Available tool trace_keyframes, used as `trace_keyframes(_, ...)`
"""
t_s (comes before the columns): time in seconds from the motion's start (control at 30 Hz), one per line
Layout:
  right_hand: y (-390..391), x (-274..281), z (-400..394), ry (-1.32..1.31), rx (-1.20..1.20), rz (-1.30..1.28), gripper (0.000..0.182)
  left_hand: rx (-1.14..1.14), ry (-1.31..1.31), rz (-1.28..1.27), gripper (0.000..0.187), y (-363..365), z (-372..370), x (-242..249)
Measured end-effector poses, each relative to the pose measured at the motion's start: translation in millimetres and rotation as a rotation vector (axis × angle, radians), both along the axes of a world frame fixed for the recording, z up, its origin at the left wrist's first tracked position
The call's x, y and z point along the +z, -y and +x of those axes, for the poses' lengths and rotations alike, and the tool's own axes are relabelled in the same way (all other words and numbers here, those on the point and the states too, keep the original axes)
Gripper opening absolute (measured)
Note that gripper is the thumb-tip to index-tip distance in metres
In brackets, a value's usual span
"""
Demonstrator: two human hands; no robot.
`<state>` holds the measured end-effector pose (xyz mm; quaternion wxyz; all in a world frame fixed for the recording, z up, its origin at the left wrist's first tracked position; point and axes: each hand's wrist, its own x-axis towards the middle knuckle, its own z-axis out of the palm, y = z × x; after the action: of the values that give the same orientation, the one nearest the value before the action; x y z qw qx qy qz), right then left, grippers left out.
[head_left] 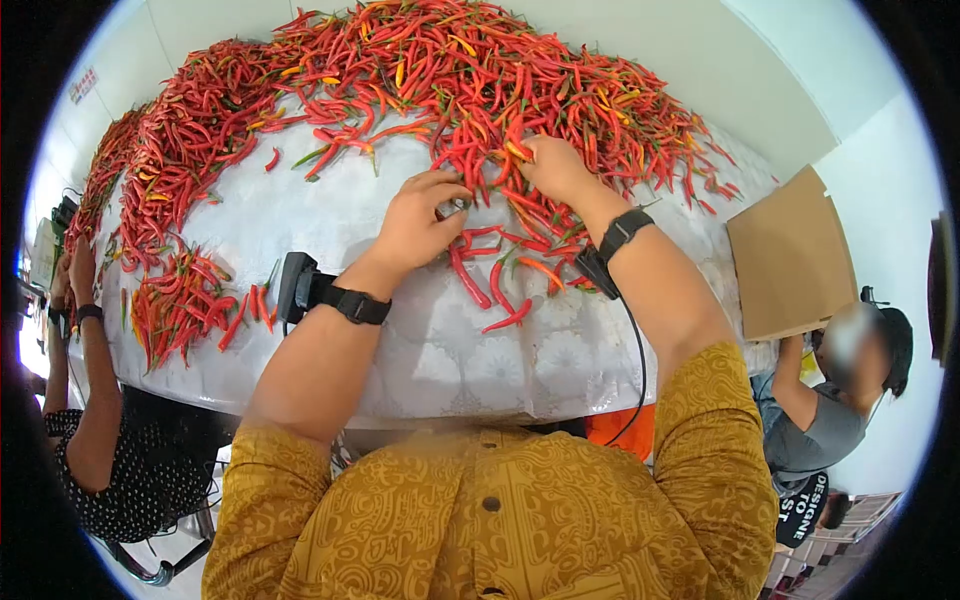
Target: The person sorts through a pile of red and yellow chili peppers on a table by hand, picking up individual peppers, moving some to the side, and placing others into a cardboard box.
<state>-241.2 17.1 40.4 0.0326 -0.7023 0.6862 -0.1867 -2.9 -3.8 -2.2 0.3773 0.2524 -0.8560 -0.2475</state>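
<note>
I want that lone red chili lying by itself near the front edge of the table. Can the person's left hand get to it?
Probably yes. The lone chili lies on bare tablecloth just beside the left hand, with nothing on top of it. The right hand is farther back in the chili pile, out of the way.

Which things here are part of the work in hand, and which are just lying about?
In use:
left hand on chillies
right hand in the chilli pile
loose chillies by the hands

Lying about:
cardboard
small chilli heap near a co-worker's hand
tablecloth
</note>
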Motion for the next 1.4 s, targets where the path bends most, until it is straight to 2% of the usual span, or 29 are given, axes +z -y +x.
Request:
trace_keyframes(0.07, -15, 10, 12, -0.017, -0.01, 0.113, 0.021, -0.018, 0.023, 0.071, 0.029, -2, 1, 4)
trace_keyframes(0.13, -30, 9, 20, 0.007, -0.021, 0.114, 0.022, -0.006, 0.018, 0.066, 0.029, -2, 1, 4)
trace_keyframes(0.2, -51, 14, 31, 0.094, 0.103, 0.045, 0.022, 0.005, 0.013, 0.062, 0.029, -3, 1, 3)
trace_keyframes(0.23, -59, 15, 34, 0.058, 0.158, 0.049, 0.022, 0.013, 0.008, 0.049, 0.029, -2, 1, 2)
trace_keyframes(0.33, -84, 23, 42, 0.088, 0.218, -0.018, 0.025, 0.014, -0.001, 0.055, 0.028, -2, 1, 2)
trace_keyframes(0.4, -100, 36, 41, 0.067, 0.201, 0.016, 0.031, 0.011, -0.005, 0.07, 0.028, -2, 0, 4)
trace_keyframes(0.47, -110, 45, 37, 0.274, 0.109, 0.017, 0.037, -0.004, 0.017, 0.111, 0.029, -3, 1, 6)
trace_keyframes(0.53, -112, 50, 20, 0.286, 0.074, -0.005, 0.037, -0.011, -0.024, 0.096, 0.027, -7, 1, 9)
trace_keyframes(0.6, -106, 44, -10, 0.309, -0.031, 0.009, 0.034, -0.017, -0.065, 0.082, 0.026, -7, -1, 9)
trace_keyframes(0.67, -98, 46, -31, 0.338, -0.063, 0.029, 0.032, -0.139, -0.125, -0.045, 0.025, -5, -3, 6)
trace_keyframes(0.8, -72, 59, -38, 0.377, -0.145, 0.131, 0.031, -0.15, -0.033, -0.061, 0.025, -5, -3, 7)
trace_keyframes(0.87, -54, 62, -28, 0.377, -0.113, 0.07, 0.029, -0.145, -0.038, -0.023, 0.026, -2, -3, 4)
trace_keyframes(0.93, -31, 64, -16, 0.281, -0.133, 0.031, 0.035, -0.151, -0.03, 0.006, 0.026, -4, -1, 5)
trace_keyframes(1.03, 2, 65, 5, 0.212, -0.054, 0.012, 0.031, -0.158, -0.027, 0.021, 0.027, -3, 0, 5)
trace_keyframes(1.2, 50, 22, 19, 0.024, -0.076, 0.113, 0.029, -0.136, -0.063, 0.015, 0.025, -2, -1, 4)
trace_keyframes(1.27, 57, 1, 19, -0.141, -0.047, 0.195, 0.032, -0.134, -0.076, -0.011, 0.024, -4, 0, 6)
trace_keyframes(1.4, 44, 3, 15, -0.078, 0.011, 0.157, 0.033, -0.151, -0.08, 0.051, 0.024, -4, 1, 7)
